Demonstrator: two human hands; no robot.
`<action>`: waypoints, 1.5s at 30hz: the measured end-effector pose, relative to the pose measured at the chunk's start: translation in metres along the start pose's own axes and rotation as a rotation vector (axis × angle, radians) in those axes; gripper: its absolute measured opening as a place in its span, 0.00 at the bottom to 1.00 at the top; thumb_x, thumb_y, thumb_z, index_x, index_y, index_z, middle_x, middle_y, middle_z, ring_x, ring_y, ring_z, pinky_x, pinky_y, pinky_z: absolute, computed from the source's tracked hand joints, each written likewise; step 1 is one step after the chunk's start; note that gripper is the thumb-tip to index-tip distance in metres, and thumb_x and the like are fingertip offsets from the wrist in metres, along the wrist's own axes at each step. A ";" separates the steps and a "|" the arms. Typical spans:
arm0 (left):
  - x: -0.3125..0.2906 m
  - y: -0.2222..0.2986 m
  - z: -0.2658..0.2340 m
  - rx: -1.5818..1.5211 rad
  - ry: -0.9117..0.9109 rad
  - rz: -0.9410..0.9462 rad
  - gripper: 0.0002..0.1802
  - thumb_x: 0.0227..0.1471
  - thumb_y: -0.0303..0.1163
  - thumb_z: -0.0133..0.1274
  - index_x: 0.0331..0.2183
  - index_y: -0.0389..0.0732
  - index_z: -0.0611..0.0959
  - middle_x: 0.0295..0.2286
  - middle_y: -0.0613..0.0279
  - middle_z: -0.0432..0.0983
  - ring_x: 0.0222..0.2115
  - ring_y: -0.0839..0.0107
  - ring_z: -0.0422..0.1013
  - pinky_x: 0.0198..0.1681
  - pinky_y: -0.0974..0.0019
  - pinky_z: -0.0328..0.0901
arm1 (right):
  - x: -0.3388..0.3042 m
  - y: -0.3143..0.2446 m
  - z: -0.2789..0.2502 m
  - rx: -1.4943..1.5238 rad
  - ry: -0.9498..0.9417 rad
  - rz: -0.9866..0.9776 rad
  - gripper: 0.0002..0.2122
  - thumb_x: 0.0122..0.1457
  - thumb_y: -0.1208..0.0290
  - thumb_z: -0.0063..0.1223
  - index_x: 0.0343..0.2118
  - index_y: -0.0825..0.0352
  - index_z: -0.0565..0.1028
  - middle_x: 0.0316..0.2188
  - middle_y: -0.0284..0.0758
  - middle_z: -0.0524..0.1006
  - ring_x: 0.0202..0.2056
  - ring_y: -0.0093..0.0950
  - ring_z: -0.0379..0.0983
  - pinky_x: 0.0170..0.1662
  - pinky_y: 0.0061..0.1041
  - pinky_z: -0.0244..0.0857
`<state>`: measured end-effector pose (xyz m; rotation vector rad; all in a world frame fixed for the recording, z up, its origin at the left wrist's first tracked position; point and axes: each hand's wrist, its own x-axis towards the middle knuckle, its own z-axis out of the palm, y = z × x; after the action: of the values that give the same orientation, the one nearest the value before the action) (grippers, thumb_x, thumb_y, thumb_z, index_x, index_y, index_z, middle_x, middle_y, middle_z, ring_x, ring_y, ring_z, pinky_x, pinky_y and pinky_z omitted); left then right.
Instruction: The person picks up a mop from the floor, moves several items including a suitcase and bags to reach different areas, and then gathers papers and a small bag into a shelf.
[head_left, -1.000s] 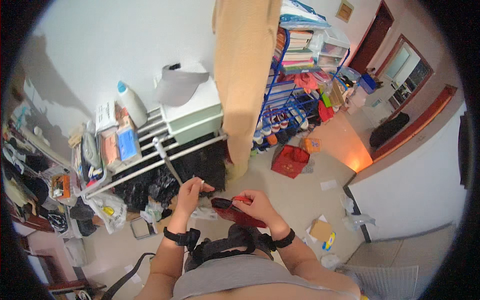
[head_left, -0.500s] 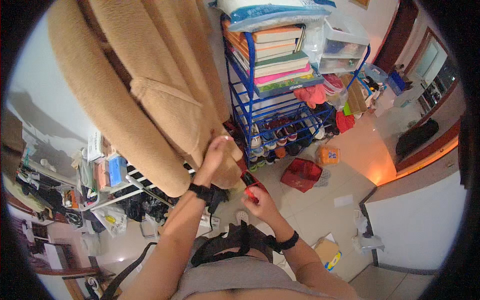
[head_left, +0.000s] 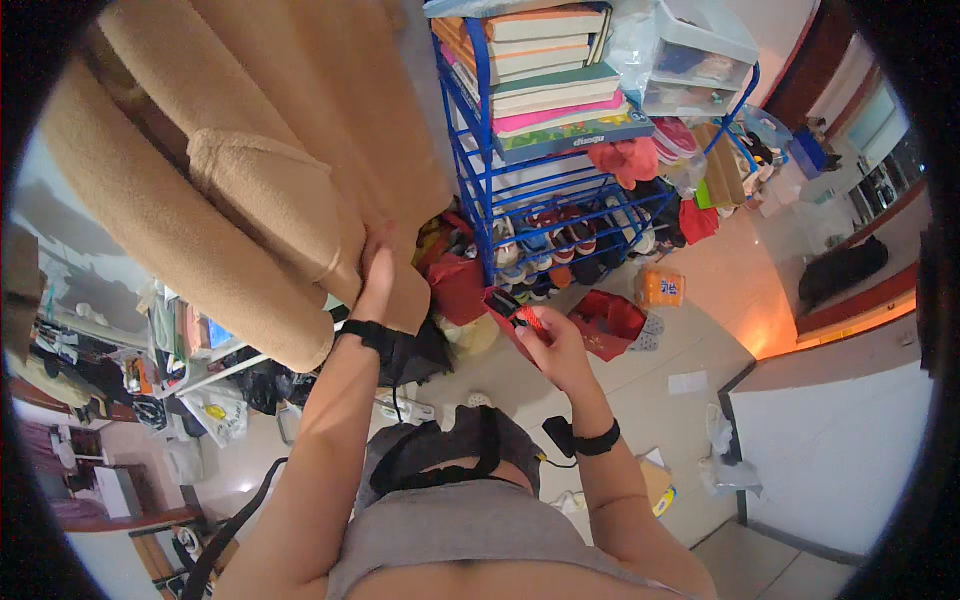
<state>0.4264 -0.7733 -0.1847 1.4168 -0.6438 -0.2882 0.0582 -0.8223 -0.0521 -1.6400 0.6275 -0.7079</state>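
Note:
A long tan fleecy coat hangs at the upper left, with a sleeve and a patch pocket showing. My left hand grips the front of the coat near its lower part, its fingertips partly hidden in the cloth. To the right, apart from the coat, my right hand is closed around a long red-and-black object. That object has a black part and a bright red part against a darker red flat side; its exact kind cannot be made out. Dark bands circle both wrists.
A blue metal rack ahead holds books, a clear plastic drawer box and several shoes. A red bag and an orange pack sit on the floor. Black bags lie under a white rack at left.
The view has shifted. The coat and my left hand now appear farther left, while my right hand has moved up and right with the red-and-black object, away from the coat.

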 end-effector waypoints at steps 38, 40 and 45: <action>-0.097 0.119 -0.013 -0.380 -0.143 -0.428 0.27 0.44 0.17 0.41 0.49 0.39 0.62 0.38 0.64 0.65 0.31 0.80 0.63 0.30 0.80 0.59 | 0.377 0.153 0.161 0.185 0.037 -0.047 0.17 0.53 0.67 0.47 0.43 0.72 0.68 0.38 0.43 0.73 0.40 0.33 0.69 0.44 0.26 0.60; -0.095 0.145 -0.006 -0.311 -0.207 -0.379 0.24 0.42 0.14 0.44 0.45 0.39 0.67 0.34 0.66 0.67 0.29 0.82 0.63 0.28 0.82 0.59 | 0.365 0.171 0.158 0.045 0.041 -0.046 0.15 0.52 0.68 0.48 0.41 0.71 0.70 0.37 0.43 0.74 0.39 0.36 0.70 0.43 0.27 0.61; -0.089 0.153 -0.016 -0.117 -0.349 -0.356 0.19 0.43 0.15 0.47 0.40 0.40 0.72 0.31 0.68 0.69 0.27 0.81 0.65 0.30 0.78 0.61 | 0.318 0.166 0.156 -0.405 -0.063 0.170 0.12 0.53 0.73 0.44 0.40 0.70 0.70 0.34 0.45 0.74 0.38 0.42 0.69 0.39 0.30 0.62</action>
<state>0.3362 -0.6874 -0.0582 1.3756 -0.6413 -0.8554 0.3837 -0.9811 -0.2009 -1.9415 0.8958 -0.4197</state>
